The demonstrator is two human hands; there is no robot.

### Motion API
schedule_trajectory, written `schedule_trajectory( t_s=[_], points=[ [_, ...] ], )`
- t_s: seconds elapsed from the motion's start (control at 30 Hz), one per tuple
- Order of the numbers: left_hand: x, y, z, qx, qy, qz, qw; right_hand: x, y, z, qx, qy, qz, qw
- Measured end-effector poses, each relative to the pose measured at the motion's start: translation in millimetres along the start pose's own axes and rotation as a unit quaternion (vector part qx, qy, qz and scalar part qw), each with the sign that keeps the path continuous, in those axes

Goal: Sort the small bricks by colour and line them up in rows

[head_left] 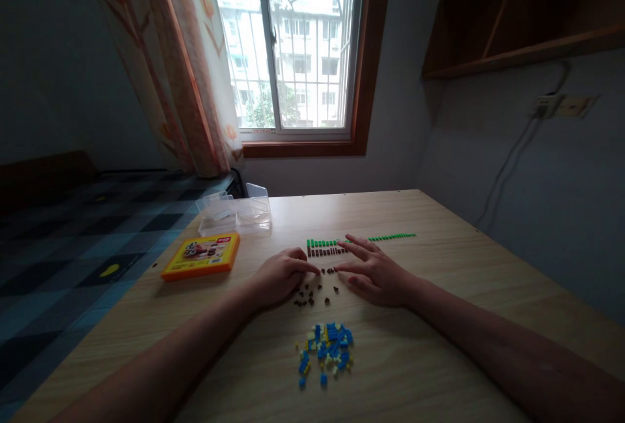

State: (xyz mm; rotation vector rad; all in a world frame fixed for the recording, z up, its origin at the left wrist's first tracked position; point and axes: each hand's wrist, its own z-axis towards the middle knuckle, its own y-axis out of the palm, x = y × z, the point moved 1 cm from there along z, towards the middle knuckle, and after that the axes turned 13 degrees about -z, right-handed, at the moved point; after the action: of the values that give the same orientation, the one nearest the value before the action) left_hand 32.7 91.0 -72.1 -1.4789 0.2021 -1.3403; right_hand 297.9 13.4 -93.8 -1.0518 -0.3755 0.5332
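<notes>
While both hands [280, 276] [375, 273] rest released, the brown brick row [326, 252] runs left to right.

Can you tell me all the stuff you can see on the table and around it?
green bricks: many, green, in a long row at the far middle of the table
brown row: many, dark brown, lined up just under the green row
loose brown bricks: a small scatter, dark brown, between and below the hands
blue and yellow bricks: one pile, blue, yellow and some white, near edge of the table
orange box: one, orange with a picture, left side of the table
clear container: one, see-through plastic, behind the orange box
table: one, light wood
window: one, barred, with a patterned curtain at its left
left hand: fingertips at the loose brown bricks
right hand: fingers spread, touching the rows
</notes>
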Motion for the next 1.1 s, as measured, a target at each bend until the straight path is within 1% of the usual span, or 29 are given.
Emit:
schedule_trajectory(
  t_s=[0.17, 0.33, 0.4, 0.47, 0.57, 0.7, 0.9, 1.1],
  points=[
    [-4, -4, 1, 0.004, -0.02, -0.087, 0.996, 0, -4, -1, 0.023, -0.014, 0.014, 1.0],
    [-11, -13, 2, -0.031, -0.057, -0.174, 0.983, -5, -9, -1, 0.07, -0.047, 0.023, 0.996],
    [-14, -18, 3, -0.051, -0.074, -0.203, 0.975, -10, -10, 0, 0.072, -0.056, 0.028, 0.995],
    [-15, -23, 4, -0.07, -0.08, -0.221, 0.969, -15, -12, 2, 0.061, -0.061, 0.039, 0.996],
    [-18, -28, 4, -0.094, -0.08, -0.236, 0.964, -23, -13, 4, 0.035, -0.068, 0.051, 0.996],
    [-23, -28, 4, -0.109, -0.091, -0.245, 0.959, -27, -13, 6, 0.01, -0.075, 0.061, 0.995],
    [-26, -26, 4, -0.101, -0.064, -0.2, 0.973, -21, -11, 6, 0.03, -0.067, 0.06, 0.995],
    [-23, -25, 5, -0.101, -0.069, -0.195, 0.973, -15, -6, 6, 0.029, -0.038, 0.067, 0.997]
  ],
)
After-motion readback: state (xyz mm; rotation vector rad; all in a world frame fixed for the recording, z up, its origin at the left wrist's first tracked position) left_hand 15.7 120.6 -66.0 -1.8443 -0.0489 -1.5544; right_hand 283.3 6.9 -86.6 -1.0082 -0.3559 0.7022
